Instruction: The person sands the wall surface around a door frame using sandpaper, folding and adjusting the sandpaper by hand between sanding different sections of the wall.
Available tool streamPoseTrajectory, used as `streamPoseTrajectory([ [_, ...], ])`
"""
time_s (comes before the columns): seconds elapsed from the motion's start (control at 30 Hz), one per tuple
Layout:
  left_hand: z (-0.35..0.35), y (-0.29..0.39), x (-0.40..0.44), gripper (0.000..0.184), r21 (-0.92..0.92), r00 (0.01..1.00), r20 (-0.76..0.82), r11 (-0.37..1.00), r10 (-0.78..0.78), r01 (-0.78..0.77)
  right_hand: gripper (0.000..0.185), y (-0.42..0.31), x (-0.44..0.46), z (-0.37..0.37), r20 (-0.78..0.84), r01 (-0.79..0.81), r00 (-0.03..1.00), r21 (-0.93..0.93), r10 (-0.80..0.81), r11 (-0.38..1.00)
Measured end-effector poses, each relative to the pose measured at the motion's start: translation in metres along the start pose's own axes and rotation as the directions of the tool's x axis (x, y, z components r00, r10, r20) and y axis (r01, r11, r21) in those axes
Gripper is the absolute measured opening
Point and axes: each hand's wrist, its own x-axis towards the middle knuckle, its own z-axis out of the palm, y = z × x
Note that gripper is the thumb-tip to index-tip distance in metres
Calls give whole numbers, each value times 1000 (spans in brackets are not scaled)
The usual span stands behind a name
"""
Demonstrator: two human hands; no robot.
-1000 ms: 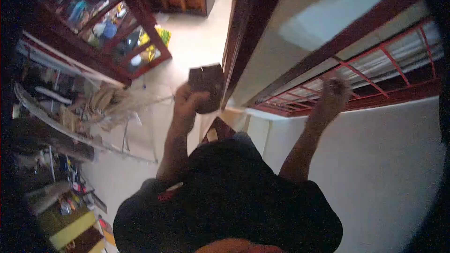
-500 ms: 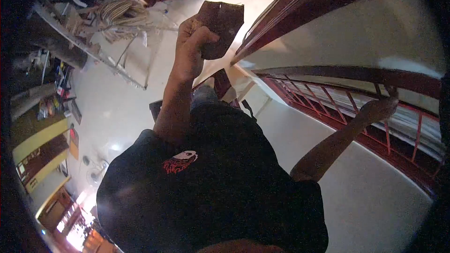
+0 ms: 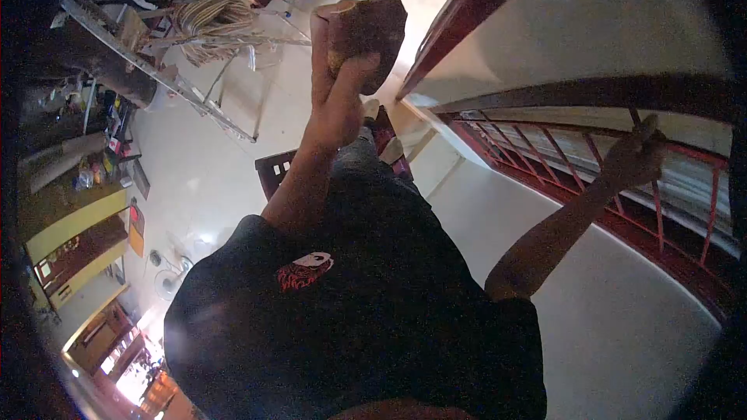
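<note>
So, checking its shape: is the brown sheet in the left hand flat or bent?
Bent: the brown sheet has a curving top edge and a paler side turned back, in the left hand. Whether it's creased, I can't tell.

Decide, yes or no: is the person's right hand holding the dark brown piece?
No, the left hand holds the dark brown piece, while the right hand grips a red bar.

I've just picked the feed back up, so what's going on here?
A person's left hand holds up a dark brown, angular, sheet-like piece, thumb across its face. The right hand is raised to a red barred grille, apparently on its bars, though the exact grip is hard to make out. The brown piece is apart from the grille.
</note>
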Motion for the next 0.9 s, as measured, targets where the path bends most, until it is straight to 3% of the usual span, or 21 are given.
streamPoseTrajectory([
  [0.03,7,2,4,51,-5,1000,12,1000,-1,1,52,-2,-1,1,-8,-6,1000,-9,6,1000],
  [0.07,16,5,10,49,365,987,105,919,119,-150,52,-4,-1,4,-90,57,994,6,-56,998],
  [0.1,28,5,15,47,662,952,235,684,199,-306,52,-2,0,7,-172,120,978,13,-116,993],
  [0.13,53,-3,28,29,28,804,193,816,562,-577,52,5,1,11,-238,188,940,-239,-245,953],
  [0.17,74,1,25,7,167,730,174,711,661,-683,52,13,-1,12,-254,176,937,-253,-241,951],
  [0.2,100,14,34,7,69,664,233,669,710,-740,52,5,-1,7,-140,49,988,-135,-68,990],
  [0.23,122,23,39,9,207,541,291,500,789,-841,52,-2,-1,4,-15,-95,995,-29,95,995],
  [0.27,142,36,44,26,226,477,386,421,789,-879,50,-5,-3,2,-81,-38,996,-51,34,998],
  [0.3,161,39,57,32,170,357,419,314,835,-934,48,-7,-5,1,-146,19,989,-80,-30,997],
  [0.4,230,8,72,37,7,210,372,223,904,-975,40,2,-6,-7,-207,97,971,-126,-122,987],
  [0.47,248,-13,75,43,316,292,515,138,806,-939,32,-3,-5,-13,-9,-6,1000,67,6,998],
  [0.53,239,-51,62,51,447,409,616,129,674,-885,31,-4,-4,-13,-19,-22,1000,68,23,997],
  [0.6,216,-99,41,60,581,608,729,185,315,-792,30,-4,-8,-13,-65,32,997,46,-29,998],
  [0.67,201,-121,27,72,656,680,725,194,105,-729,28,-7,-5,-11,-157,72,985,-22,-75,997],
  [0.7,208,-118,35,72,640,665,736,191,124,-744,27,-6,-5,-10,-202,117,970,-87,-133,989],
  [0.77,220,-109,52,83,632,543,671,-7,505,-775,27,2,-7,-6,-261,116,957,-64,-129,991],
  [0.83,252,-19,81,86,646,566,520,139,640,-751,27,8,-8,-5,-137,79,987,-51,-85,996],
  [0.87,265,20,99,90,692,531,488,63,693,-719,28,-2,-5,-17,-34,-10,999,20,10,1000],
  [0.9,271,41,113,94,738,491,459,-11,741,-674,28,1,-8,-15,-39,1,999,36,0,999],
])
